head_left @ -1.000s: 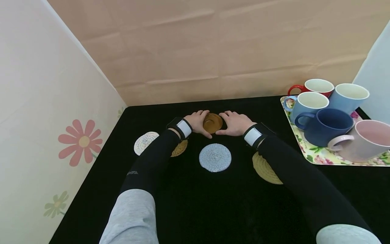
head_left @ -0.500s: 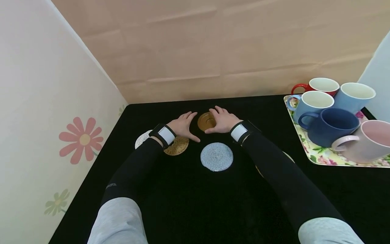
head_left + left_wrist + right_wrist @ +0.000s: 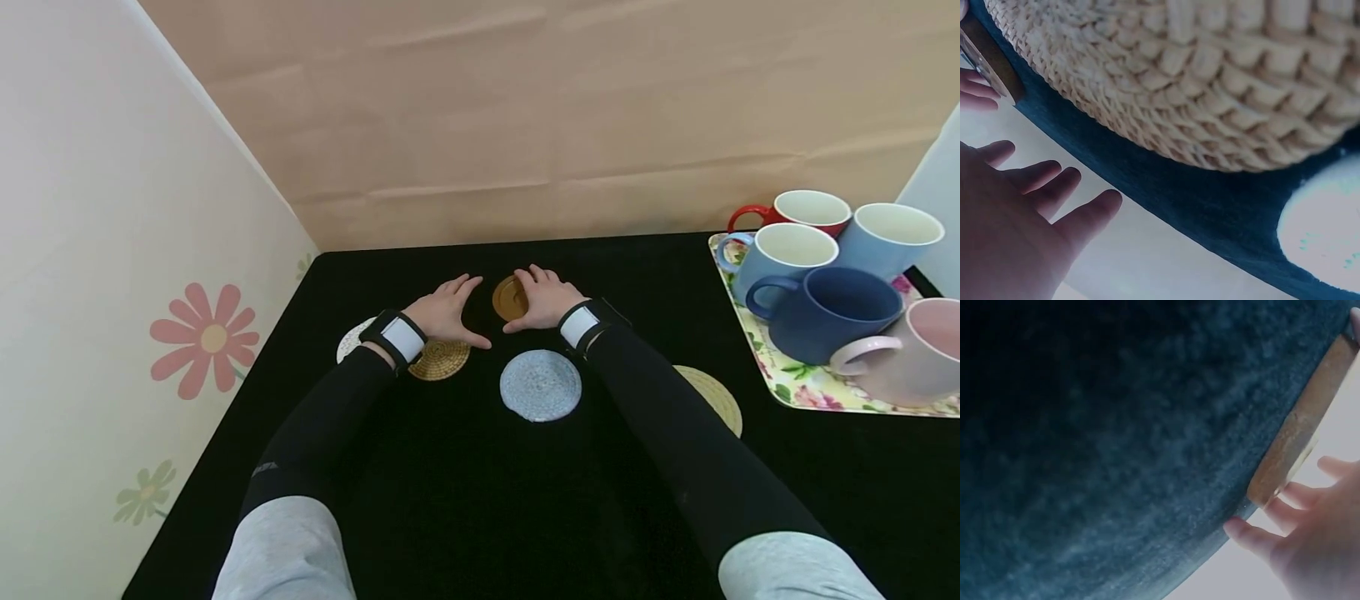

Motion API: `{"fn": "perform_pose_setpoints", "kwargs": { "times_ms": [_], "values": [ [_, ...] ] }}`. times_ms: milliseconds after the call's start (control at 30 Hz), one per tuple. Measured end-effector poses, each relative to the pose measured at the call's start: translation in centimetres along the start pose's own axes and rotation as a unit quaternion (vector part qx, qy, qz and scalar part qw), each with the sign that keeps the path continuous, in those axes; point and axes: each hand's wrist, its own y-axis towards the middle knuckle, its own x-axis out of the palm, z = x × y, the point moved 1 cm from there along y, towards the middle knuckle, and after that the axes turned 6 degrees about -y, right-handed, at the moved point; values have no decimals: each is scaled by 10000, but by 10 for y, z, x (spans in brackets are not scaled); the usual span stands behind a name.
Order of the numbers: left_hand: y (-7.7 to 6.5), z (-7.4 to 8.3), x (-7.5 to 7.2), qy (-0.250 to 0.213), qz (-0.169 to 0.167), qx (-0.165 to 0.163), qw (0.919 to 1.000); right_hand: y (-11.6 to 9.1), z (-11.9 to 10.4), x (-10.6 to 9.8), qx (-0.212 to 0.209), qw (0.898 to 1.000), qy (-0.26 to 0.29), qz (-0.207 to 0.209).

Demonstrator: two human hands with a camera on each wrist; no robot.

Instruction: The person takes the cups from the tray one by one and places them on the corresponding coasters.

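My left hand hovers over a tan woven round mat, fingers spread and holding nothing. The left wrist view shows this mat's braided rim close up, with the hand's loose fingers apart from it. My right hand is beside a thick brown wooden disc and partly covers its right side. In the right wrist view its loosely bent fingers are close to the edge of the wooden disc, while the thumb is clear of it. A light blue round mat lies nearer than the disc.
A white speckled mat lies partly behind the left wrist, and a pale yellow-green mat partly under the right forearm's outline. At the right, a floral tray bears several mugs, including a dark blue mug. Walls border the black tabletop.
Both hands were close around the wooden disc; the left hand has drawn back leftward to above the woven mat. The disc has shifted slightly left, with the right hand staying beside it.
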Motion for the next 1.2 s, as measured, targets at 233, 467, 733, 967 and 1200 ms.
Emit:
{"fn": "perform_pose_setpoints", "kwargs": {
  "times_ms": [233, 467, 733, 967, 1200],
  "values": [
    [6, -1, 3, 107, 34, 5, 9999, 4, 5, 2, 12, 9998, 71, 162],
    [5, 2, 3, 181, -25, 9, 9998, 2, 13, 1, 134, 9997, 101, 178],
    [13, 5, 3, 261, 0, 42, 9997, -7, 31, -3, 357, 9990, 186, 174],
    [16, 12, 2, 317, 47, 284, 9991, -15, 46, -6, 446, 9985, 231, 205],
    [18, 20, 4, 367, 49, 406, 9985, -25, 60, -11, 579, 9979, 228, 186]
  ]
}}
